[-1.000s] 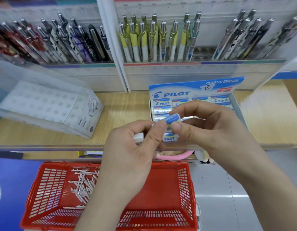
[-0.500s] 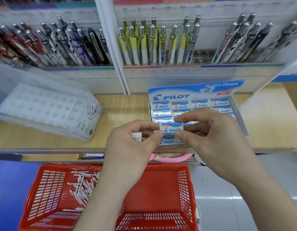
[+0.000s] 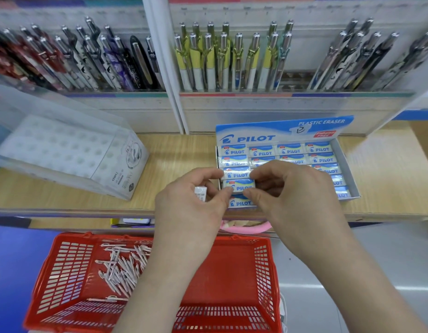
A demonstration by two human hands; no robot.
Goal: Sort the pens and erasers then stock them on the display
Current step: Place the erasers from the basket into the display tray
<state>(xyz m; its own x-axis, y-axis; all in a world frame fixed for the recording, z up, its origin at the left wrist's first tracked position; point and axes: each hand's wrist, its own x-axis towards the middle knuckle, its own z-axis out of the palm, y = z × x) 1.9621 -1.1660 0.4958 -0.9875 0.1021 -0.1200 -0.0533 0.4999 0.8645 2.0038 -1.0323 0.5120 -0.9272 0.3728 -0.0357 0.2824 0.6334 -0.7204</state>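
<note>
As the left hand (image 3: 191,207) and right hand (image 3: 294,195) pinch one eraser (image 3: 239,185) by its ends with curled fingers, over the near-left column of the display box (image 3: 348,169), eraser stocking is judged in hand. Next: seat it level in the row. A second eraser (image 3: 200,193) sits in the left palm.

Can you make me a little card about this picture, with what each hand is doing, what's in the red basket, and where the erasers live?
Left hand: pinches one end of an eraser; a small white thing is tucked in it too
Right hand: pinches the eraser's other end
Eraser box: blue and white, on the wooden shelf, rows of erasers inside
Red basket: below the shelf, holds a pile of pink pens
Clear box: on the shelf's left side
Back rack: many pens standing in rows
</note>
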